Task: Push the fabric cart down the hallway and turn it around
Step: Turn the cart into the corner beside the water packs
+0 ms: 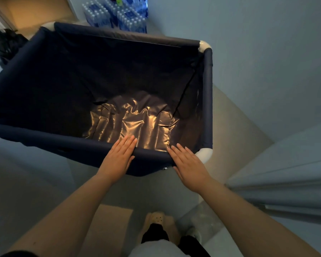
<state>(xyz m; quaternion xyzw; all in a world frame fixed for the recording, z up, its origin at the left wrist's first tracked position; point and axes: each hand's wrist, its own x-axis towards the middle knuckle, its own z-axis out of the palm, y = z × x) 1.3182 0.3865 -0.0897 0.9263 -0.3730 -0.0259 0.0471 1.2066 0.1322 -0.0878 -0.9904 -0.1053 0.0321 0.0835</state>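
Resting flat on the fabric cart (63, 80) rim: left hand (117, 158), right hand (188, 165).

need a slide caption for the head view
Left hand and right hand rest flat on fabric cart rim, hallway ahead.

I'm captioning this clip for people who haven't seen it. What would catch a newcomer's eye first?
The big navy fabric cart fills the frame, its shiny bottom lining catching warm light. The left hand and right hand lie flat on its near rail. Beyond it, stacked packs of water bottles stand by the wall.
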